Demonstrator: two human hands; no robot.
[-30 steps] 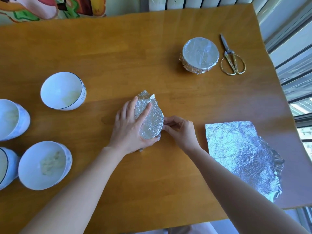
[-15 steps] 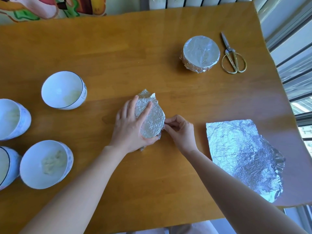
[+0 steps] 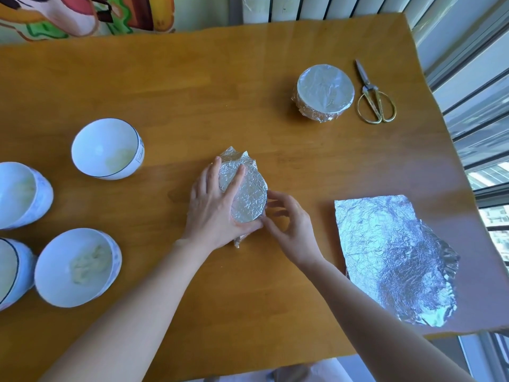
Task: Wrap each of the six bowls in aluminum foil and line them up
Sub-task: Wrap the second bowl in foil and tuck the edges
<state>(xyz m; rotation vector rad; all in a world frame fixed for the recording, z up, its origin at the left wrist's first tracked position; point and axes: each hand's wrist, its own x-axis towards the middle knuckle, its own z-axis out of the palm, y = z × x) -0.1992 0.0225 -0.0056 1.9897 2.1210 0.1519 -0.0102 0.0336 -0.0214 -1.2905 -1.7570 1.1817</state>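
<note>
On the head camera I have the left hand (image 3: 214, 208) lying flat, fingers straight, pressing the foil top of the half-wrapped bowl (image 3: 249, 194) at mid-bench (image 3: 192, 92). The right hand (image 3: 292, 227), fingers curled, pinches the foil at that bowl's right rim. One finished bowl (image 3: 325, 91) stands far right beside the scissors (image 3: 376, 102). Four bare bowls (image 3: 106, 148) wait at the left and a spare foil sheet (image 3: 391, 255) lies near right. By my count, one is done, one is in hand, four are left, and the line isn't started.
</note>
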